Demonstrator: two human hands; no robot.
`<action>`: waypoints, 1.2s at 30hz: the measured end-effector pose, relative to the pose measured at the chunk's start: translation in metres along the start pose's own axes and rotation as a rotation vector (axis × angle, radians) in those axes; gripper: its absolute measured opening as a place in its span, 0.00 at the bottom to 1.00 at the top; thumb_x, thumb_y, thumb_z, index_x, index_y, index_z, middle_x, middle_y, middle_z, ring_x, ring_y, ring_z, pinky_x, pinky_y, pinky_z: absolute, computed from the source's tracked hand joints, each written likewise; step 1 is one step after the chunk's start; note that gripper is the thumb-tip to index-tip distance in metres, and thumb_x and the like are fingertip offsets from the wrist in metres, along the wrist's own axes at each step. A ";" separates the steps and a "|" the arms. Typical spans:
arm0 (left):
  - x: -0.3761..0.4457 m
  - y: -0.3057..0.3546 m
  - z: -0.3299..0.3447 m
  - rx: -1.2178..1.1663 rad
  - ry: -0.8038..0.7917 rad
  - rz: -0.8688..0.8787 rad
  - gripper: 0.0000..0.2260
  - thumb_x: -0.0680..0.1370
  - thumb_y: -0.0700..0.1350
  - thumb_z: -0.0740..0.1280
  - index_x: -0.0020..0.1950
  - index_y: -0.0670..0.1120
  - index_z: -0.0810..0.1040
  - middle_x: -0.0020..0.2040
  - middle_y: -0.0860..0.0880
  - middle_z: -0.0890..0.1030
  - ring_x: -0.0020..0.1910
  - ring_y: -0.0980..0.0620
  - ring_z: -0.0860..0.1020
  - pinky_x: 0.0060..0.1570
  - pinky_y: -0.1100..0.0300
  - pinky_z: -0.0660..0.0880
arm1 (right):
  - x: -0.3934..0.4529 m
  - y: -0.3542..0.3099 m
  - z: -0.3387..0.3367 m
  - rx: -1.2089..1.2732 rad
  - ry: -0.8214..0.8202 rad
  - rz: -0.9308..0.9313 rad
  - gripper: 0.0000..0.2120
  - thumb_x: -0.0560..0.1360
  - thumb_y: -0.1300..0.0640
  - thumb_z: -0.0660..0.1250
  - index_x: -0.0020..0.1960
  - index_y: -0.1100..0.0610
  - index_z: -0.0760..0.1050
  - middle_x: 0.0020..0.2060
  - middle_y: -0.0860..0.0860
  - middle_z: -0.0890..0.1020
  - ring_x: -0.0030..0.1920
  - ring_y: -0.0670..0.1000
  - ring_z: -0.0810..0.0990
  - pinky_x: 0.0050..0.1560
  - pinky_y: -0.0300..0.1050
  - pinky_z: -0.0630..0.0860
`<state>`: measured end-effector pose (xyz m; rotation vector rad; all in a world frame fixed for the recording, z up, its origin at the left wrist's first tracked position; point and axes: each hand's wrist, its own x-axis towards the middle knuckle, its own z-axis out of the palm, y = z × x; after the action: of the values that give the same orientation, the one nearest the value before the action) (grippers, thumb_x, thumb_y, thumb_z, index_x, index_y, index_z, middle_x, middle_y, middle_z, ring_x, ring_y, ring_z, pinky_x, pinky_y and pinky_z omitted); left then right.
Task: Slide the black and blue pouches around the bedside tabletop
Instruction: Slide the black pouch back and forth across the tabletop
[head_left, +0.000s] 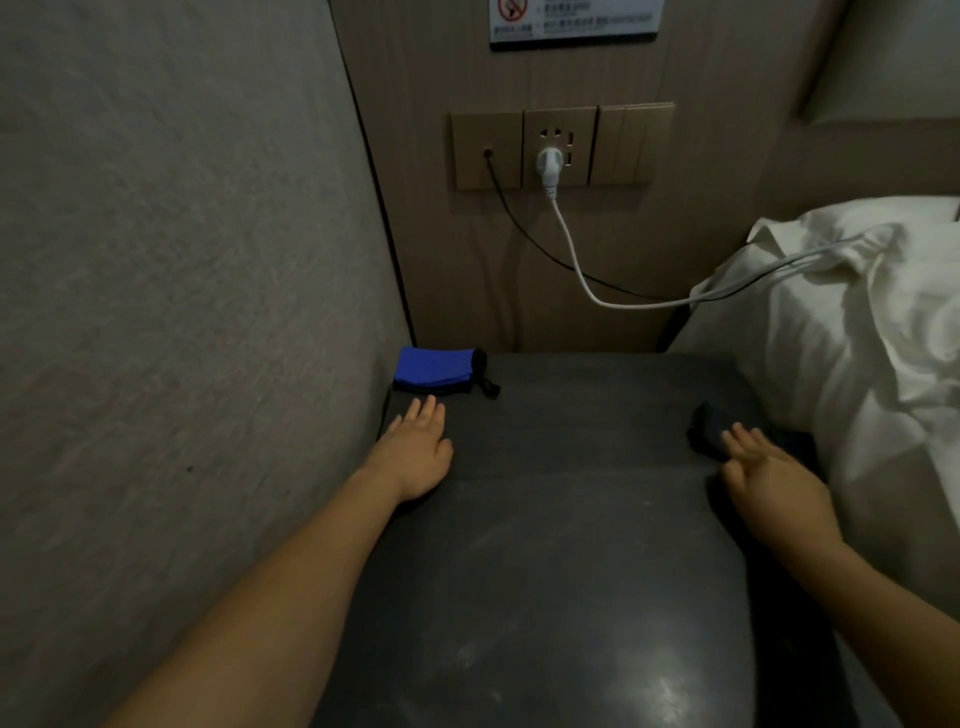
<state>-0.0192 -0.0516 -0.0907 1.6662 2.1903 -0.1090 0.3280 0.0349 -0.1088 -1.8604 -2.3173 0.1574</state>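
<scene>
My left hand (418, 457) lies flat, fingers spread, just short of the blue pouch (434, 370) at eleven o'clock; my right hand (774, 478), fingers extended, presses the black pouch (707, 428) at two o'clock, ready to slide it.

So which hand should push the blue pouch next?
The left hand. It lies flat on the tabletop just short of the blue pouch, fingers pointing at it. The right hand is across at the black pouch.
</scene>
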 end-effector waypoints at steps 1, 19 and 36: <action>0.000 0.000 -0.001 -0.004 0.000 0.001 0.26 0.83 0.48 0.48 0.79 0.42 0.43 0.79 0.45 0.43 0.79 0.48 0.43 0.77 0.54 0.44 | -0.003 0.000 0.001 -0.003 0.000 0.007 0.20 0.78 0.63 0.58 0.70 0.63 0.67 0.72 0.58 0.66 0.73 0.55 0.63 0.72 0.45 0.57; -0.001 0.001 -0.008 -0.044 -0.068 -0.013 0.25 0.83 0.46 0.46 0.79 0.43 0.43 0.79 0.45 0.42 0.79 0.48 0.42 0.77 0.55 0.44 | -0.052 -0.112 0.030 0.116 0.044 -0.047 0.19 0.66 0.60 0.58 0.48 0.67 0.82 0.49 0.63 0.83 0.50 0.62 0.83 0.49 0.55 0.79; 0.007 0.003 -0.022 -0.036 -0.125 -0.092 0.23 0.84 0.44 0.43 0.78 0.40 0.46 0.79 0.43 0.45 0.79 0.45 0.46 0.76 0.55 0.48 | -0.070 -0.255 0.052 0.222 -0.016 -0.366 0.25 0.64 0.53 0.52 0.46 0.60 0.84 0.46 0.55 0.86 0.49 0.54 0.84 0.48 0.46 0.80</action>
<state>-0.0235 -0.0379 -0.0722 1.4984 2.1618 -0.1924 0.0878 -0.0880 -0.1172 -1.3142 -2.4854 0.3636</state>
